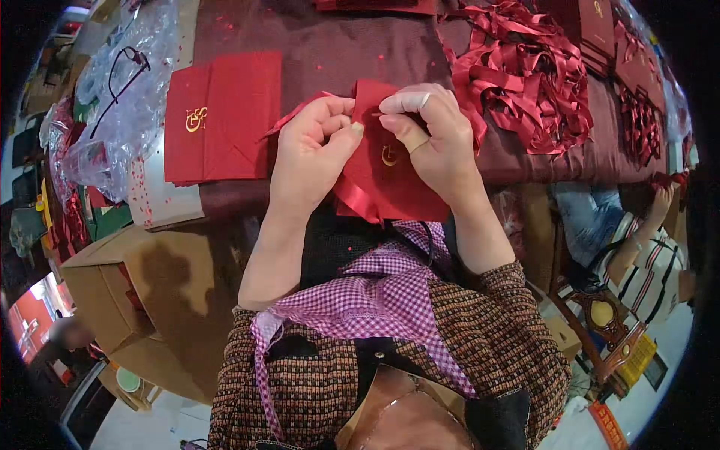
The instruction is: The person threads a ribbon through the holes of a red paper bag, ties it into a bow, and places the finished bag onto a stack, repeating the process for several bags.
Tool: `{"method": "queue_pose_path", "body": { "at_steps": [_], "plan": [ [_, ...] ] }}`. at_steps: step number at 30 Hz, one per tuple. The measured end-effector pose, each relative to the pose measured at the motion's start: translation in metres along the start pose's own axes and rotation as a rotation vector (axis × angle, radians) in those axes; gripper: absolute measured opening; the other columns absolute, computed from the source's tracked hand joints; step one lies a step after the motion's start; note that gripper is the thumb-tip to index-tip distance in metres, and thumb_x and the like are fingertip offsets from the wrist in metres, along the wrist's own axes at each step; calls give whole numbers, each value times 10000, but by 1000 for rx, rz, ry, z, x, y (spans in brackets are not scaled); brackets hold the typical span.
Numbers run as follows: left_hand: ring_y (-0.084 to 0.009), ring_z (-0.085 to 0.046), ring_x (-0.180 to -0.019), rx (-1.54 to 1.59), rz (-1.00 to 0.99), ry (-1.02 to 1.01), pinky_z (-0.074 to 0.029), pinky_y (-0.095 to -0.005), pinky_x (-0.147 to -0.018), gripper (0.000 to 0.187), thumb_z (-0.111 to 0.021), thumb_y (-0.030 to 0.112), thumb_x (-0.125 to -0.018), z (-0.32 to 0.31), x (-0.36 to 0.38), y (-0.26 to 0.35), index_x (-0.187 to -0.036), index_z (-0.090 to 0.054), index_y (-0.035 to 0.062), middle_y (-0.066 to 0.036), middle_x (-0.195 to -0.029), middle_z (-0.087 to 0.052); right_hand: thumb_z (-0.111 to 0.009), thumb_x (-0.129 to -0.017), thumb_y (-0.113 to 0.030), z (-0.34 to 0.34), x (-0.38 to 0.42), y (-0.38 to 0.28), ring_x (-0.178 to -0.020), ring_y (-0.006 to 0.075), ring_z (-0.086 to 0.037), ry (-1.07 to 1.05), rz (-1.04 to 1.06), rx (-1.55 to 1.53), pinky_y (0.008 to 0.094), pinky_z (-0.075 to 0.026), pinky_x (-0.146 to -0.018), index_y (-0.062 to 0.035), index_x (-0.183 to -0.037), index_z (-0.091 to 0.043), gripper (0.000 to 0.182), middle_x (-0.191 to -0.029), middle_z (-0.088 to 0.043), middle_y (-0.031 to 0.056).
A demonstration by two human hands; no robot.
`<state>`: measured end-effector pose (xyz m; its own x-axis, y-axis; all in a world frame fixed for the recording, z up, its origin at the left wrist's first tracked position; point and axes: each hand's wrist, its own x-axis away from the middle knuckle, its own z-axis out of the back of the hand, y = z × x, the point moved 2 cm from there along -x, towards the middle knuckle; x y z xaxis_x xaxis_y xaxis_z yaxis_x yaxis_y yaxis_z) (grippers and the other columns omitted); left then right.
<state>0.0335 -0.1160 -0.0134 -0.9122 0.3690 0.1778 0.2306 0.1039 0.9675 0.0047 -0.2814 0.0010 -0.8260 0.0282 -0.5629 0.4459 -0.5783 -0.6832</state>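
Note:
A red paper bag (397,176) with a gold logo lies at the table's near edge under my two hands. My left hand (311,146) pinches at the bag's left side, thumb against curled fingers, with red ribbon (360,196) running below it over the bag. My right hand (435,131), with a ring and a wrap on a finger, pinches near the bag's upper part. What sits between the fingertips of either hand is too small to make out. Left of my hands lies a stack of flat red bags (225,116) with a gold logo.
A heap of red ribbons (525,90) lies at the right on the dark red cloth (322,49). Finished-looking red bags (637,67) stand beyond it. Glasses (124,79) rest on clear plastic at the left. A cardboard box (165,281) is below. Another person (645,262) sits at the right.

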Motion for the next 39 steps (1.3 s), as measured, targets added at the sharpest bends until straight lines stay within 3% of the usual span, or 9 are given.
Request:
{"method": "queue_pose_path", "body": {
  "at_steps": [10,14,17,22,26,29,33,35,39],
  "plan": [
    [-29,-549,-791,-111,-92,8,-447,-193,-697,216,-610,18,-848,-1,3,-2,-1051,-566,-41,-16,-869,-640,-685,-746,-89,-6,1,-4,-793,273,-567,-86,118,298,384,-408,-706,-50,-806,-574,133,-806,-599,74],
    [-40,-562,-803,-39,-106,-13,-451,-194,-705,215,-609,13,-844,-3,4,-2,-1047,-566,-41,-24,-868,-646,-674,-757,-99,-3,-4,-7,-780,285,-563,-92,102,192,387,-410,-709,-49,-798,-567,125,-795,-589,87],
    [-45,-562,-805,18,-71,34,-454,-194,-706,203,-591,-12,-852,-5,6,-3,-1050,-565,-43,-24,-873,-644,-664,-757,-98,-4,-10,-8,-752,287,-552,-104,114,194,386,-409,-707,-48,-797,-562,120,-778,-578,90],
    [-51,-564,-814,-20,-297,197,-457,-195,-697,197,-561,-54,-870,-8,8,-11,-1067,-557,-51,-38,-903,-639,-648,-748,-85,-12,-22,-22,-733,277,-545,-154,305,443,374,-411,-702,-59,-801,-552,113,-770,-573,81],
    [-57,-560,-808,17,-324,250,-464,-202,-725,210,-573,-41,-871,-8,10,-11,-1080,-553,-50,-36,-899,-628,-643,-754,-84,-20,-25,-12,-736,273,-551,-138,370,425,373,-414,-696,-62,-805,-548,111,-772,-580,74],
    [-68,-570,-824,-44,-301,226,-472,-206,-747,239,-575,-28,-875,-5,11,-10,-1110,-542,-60,-46,-914,-632,-647,-770,-90,-18,-26,1,-781,273,-588,-112,210,120,377,-426,-714,-59,-819,-583,87,-797,-618,65],
    [-73,-577,-833,45,-144,200,-474,-202,-751,283,-576,-18,-877,-5,5,-1,-1152,-533,-70,-60,-934,-642,-656,-780,-98,-8,-26,15,-803,296,-597,-88,108,97,397,-438,-738,-55,-825,-599,84,-804,-628,96],
    [-80,-586,-829,168,-13,89,-474,-206,-766,317,-572,-10,-879,-2,3,6,-1187,-526,-72,-72,-952,-650,-659,-786,-98,-9,-22,24,-817,312,-596,-117,-34,-3,403,-444,-753,-43,-835,-599,95,-812,-629,115],
    [-75,-594,-763,166,106,-22,-449,-200,-679,323,-630,31,-835,7,-6,17,-1143,-573,-49,-48,-902,-666,-644,-809,-79,-7,-25,24,-782,315,-624,-106,-146,-144,376,-491,-704,-7,-860,-602,98,-805,-641,138]
  ]
}}
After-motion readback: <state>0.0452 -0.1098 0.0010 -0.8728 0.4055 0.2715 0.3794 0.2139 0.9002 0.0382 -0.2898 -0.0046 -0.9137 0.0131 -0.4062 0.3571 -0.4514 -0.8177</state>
